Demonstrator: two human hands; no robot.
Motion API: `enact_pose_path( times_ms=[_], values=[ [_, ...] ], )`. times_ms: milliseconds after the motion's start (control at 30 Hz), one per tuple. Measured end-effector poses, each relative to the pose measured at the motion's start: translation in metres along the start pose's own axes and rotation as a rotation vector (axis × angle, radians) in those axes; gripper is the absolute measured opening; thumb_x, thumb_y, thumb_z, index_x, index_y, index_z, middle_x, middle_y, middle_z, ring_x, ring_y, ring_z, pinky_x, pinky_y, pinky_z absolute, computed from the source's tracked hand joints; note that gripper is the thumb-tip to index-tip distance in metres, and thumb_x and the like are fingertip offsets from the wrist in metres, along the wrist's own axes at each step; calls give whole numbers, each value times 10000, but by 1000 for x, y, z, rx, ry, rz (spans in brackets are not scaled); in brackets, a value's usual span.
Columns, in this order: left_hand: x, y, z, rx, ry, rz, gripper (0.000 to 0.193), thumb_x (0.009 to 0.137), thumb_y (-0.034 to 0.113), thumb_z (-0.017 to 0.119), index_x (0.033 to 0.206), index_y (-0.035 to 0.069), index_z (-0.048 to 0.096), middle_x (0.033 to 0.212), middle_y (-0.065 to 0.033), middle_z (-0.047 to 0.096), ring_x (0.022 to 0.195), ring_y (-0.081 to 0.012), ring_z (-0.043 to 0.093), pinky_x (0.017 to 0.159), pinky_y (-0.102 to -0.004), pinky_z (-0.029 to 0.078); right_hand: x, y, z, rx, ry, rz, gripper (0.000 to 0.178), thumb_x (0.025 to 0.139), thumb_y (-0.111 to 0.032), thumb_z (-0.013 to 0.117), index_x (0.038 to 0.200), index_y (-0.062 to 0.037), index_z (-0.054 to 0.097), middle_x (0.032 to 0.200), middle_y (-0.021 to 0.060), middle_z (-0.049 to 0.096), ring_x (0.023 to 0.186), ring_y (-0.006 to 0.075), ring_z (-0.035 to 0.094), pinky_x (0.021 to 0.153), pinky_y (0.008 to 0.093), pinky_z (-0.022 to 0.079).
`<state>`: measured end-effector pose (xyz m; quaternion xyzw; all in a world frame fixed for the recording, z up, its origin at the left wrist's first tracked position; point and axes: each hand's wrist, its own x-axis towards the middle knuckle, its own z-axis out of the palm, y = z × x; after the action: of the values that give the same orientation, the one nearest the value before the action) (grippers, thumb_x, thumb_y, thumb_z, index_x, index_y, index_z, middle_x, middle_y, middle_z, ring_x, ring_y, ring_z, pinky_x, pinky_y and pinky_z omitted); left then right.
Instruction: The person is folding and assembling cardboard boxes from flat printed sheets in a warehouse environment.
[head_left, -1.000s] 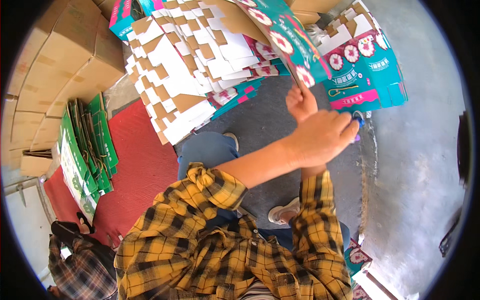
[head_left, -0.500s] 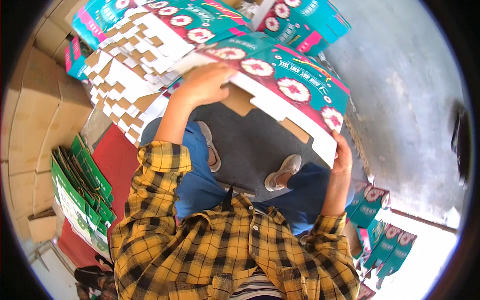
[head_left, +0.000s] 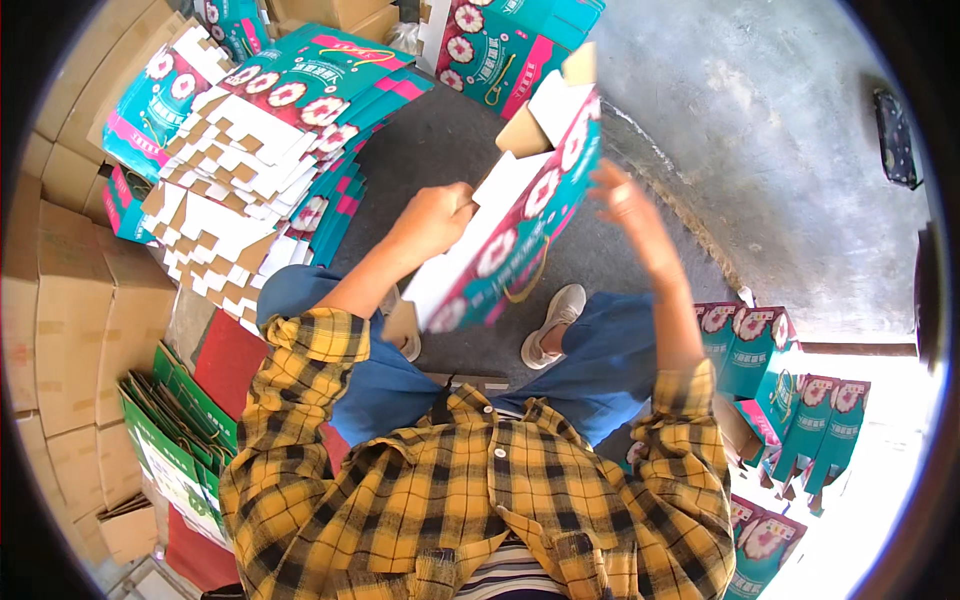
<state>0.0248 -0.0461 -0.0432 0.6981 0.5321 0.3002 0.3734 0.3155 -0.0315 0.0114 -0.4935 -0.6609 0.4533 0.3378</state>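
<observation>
At the far left, brown cartons are stacked along the edge of the view, and folded green cartons lean together below them, near a red mat. To their right lies a fanned pile of flattened teal cartons, their white and brown flaps layered toward the person. Near the middle, the left hand has its fingers curled over the white flapped edge of a teal-and-magenta carton, gripping it. This carton is held tilted in the air above the dark floor and between the knees and the pile, its lower end toward the left and its white and brown flaps sticking out. Behind it, at the top, stands another teal carton. The right hand, blurred, has its fingers extended and holds nothing; it is just beside the carton's right side, though contact cannot be told. Farther right, more teal cartons stand in a group, and a dark patterned object lies near the edge.
</observation>
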Motion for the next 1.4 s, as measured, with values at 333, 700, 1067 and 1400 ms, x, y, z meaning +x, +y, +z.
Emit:
enact_pose_path(
  times_ms=[333, 700, 1067, 1400],
  values=[
    [-14, 21, 59, -334, -201, -300, 244, 859, 107, 522, 1068, -19, 515, 821, -130, 622, 611, -161, 617, 476, -292, 514, -13, 43, 86, -422, -45, 124, 861, 809, -385, 621, 1386, 100, 207, 1317, 316, 407, 1234, 409, 425, 1025, 407, 357],
    [-42, 1, 102, -279, 42, 232, 627, 838, 103, 581, 1395, 10, 308, 1291, -187, 473, 1172, -286, 498, 973, -355, 391, -35, 77, 65, -327, 172, 24, 673, 815, -194, 514, 1394, 37, 262, 1337, 286, 415, 1223, 411, 434, 1012, 409, 367],
    [-59, -6, 97, 94, 220, 259, 592, 873, 59, 466, 1429, 90, 265, 1345, -199, 412, 1173, -380, 476, 926, -401, 451, -19, 109, 24, -200, 380, -117, 518, 827, -190, 529, 1314, -48, 427, 1212, 226, 557, 1151, 369, 522, 942, 392, 432],
    [-95, 6, 99, 431, 116, 383, 661, 759, 31, 612, 1373, 160, 406, 1336, -219, 401, 1193, -402, 439, 974, -443, 391, 28, 123, -2, -433, 336, 100, 445, 798, -281, 517, 1195, -81, 505, 1054, 236, 616, 1016, 412, 566, 890, 457, 442]
  ],
)
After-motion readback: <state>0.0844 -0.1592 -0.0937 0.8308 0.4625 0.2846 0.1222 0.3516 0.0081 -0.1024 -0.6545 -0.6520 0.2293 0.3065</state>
